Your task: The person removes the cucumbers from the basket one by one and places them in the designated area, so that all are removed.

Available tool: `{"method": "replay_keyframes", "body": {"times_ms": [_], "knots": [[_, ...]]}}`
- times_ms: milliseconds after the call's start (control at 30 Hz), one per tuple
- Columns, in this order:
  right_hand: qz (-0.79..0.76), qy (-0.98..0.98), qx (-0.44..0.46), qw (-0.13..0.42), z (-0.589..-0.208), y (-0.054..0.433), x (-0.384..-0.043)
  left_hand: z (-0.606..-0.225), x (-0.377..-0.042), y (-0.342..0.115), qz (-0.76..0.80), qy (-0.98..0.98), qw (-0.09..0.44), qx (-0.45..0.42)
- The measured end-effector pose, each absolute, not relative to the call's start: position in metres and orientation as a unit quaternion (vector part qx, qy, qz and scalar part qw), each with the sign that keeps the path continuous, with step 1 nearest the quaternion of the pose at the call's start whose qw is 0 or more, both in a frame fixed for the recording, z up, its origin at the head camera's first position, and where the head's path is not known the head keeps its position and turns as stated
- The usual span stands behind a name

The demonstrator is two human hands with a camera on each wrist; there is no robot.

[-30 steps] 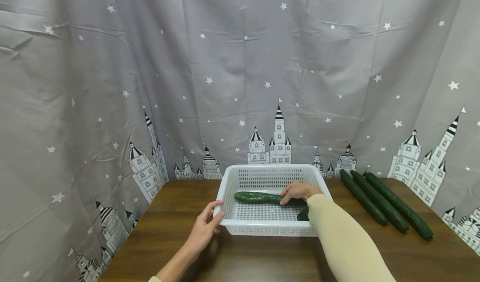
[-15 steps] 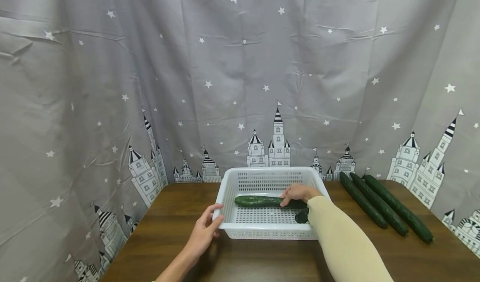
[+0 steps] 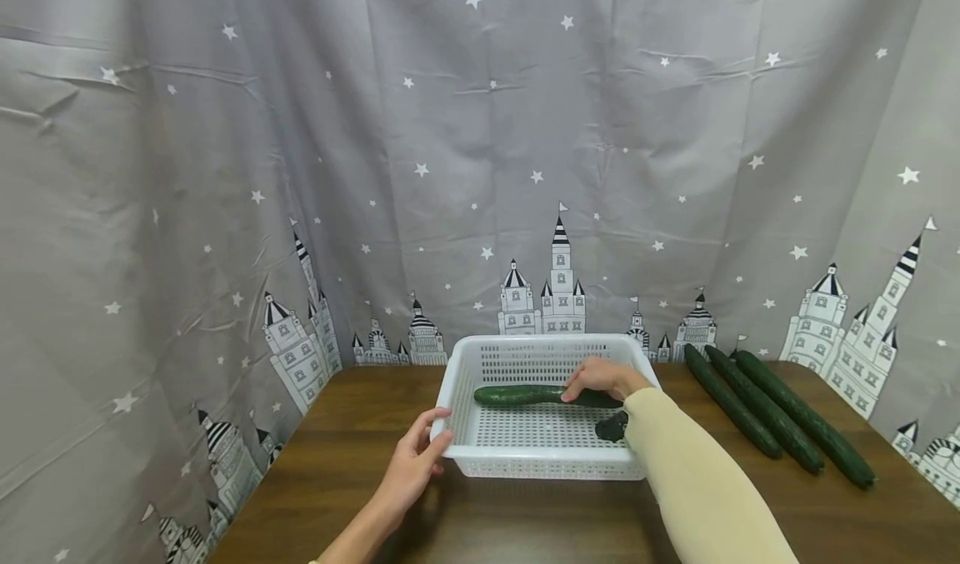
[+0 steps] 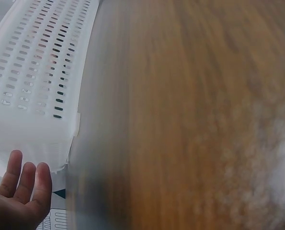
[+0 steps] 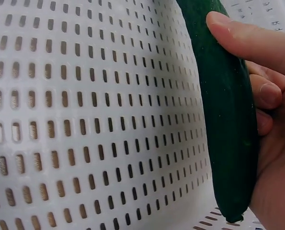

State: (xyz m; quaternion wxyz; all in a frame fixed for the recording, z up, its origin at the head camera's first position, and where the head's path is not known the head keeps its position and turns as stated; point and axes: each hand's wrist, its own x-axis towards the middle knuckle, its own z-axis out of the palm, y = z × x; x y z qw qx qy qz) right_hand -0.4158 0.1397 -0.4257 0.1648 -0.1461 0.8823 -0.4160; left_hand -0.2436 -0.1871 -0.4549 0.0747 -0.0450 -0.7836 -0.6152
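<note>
In the head view a white perforated plastic basket (image 3: pixel 555 456) stands on the wooden table. Inside it, a long dark green cucumber (image 3: pixel 517 394) lies crosswise, its right part running under my right hand (image 3: pixel 600 376). That hand grips the cucumber from above; in the right wrist view the thumb (image 5: pixel 247 40) lies on one side of it and curled fingers on the other. My left hand (image 3: pixel 411 460) holds the basket's near left corner, thumb on the rim. The left wrist view shows several of its fingers (image 4: pixel 25 179) at the basket's outer wall.
To the right of the basket, three more cucumbers (image 3: pixel 780 414) lie side by side on the brown table (image 3: pixel 540 518). A grey curtain (image 3: pixel 420 131) with stars and castles hangs behind and at both sides. A small dark item (image 3: pixel 611 426) sits at my right wrist.
The cucumber in my right hand has shifted slightly up toward the basket's far wall in the head view. My left hand keeps its hold on the corner.
</note>
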Motion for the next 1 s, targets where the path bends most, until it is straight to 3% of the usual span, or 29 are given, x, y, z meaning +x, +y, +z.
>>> {"method": "replay_keyframes", "body": {"times_ms": [1000], "knots": [[-0.431,0.868,-0.183,0.165,-0.398,0.146,-0.422,-0.456,-0.246,-0.187,-0.613,-0.785,0.074,-0.047]]}}
